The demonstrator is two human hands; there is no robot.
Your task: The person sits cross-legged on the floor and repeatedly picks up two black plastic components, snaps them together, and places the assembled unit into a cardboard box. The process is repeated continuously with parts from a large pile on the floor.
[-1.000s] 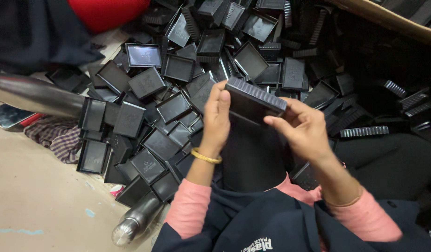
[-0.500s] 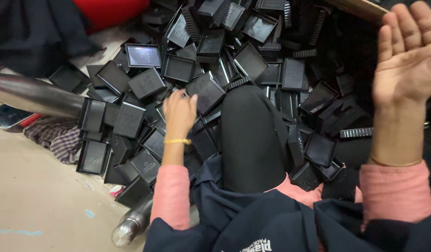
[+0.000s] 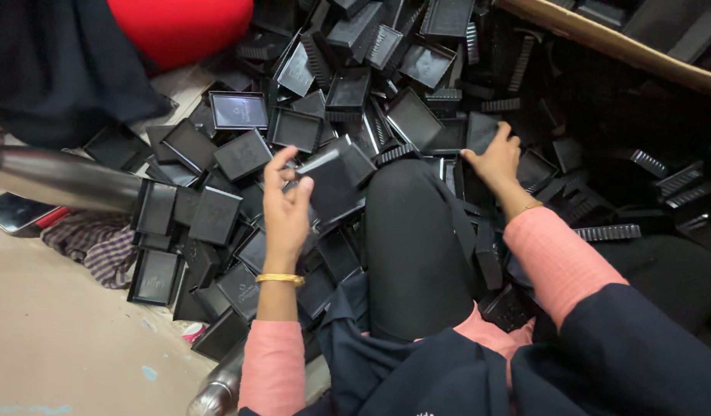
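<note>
A black square tray (image 3: 336,179) is held at the top of the heap, just above the raised black-clad knee (image 3: 413,246), pinched at its left edge by the left hand (image 3: 286,204), whose fingers are closed on it. The right hand (image 3: 494,158) is laid flat, fingers spread, on another black tray (image 3: 479,132) to the right of the knee; nothing is seen clamped in it. Nearest, at the bottom edge, a steel bottle (image 3: 217,389) is seen lying on the floor (image 3: 63,347). Beside it, a checked cloth (image 3: 93,243) and a dark phone (image 3: 16,212) are seen under a long metal tube (image 3: 59,179). Further off, the pile of black trays (image 3: 355,85) is spread wide, many tilted or overlapping. As a judgement, the held tray could be dropped, since only its edge is gripped, and neighbouring trays could be dislodged by the leaning right hand. A pale square marking shows inside some trays, too small to make out. Farthest, a red rounded object (image 3: 178,27) and a wooden board (image 3: 610,46) are seen.
</note>
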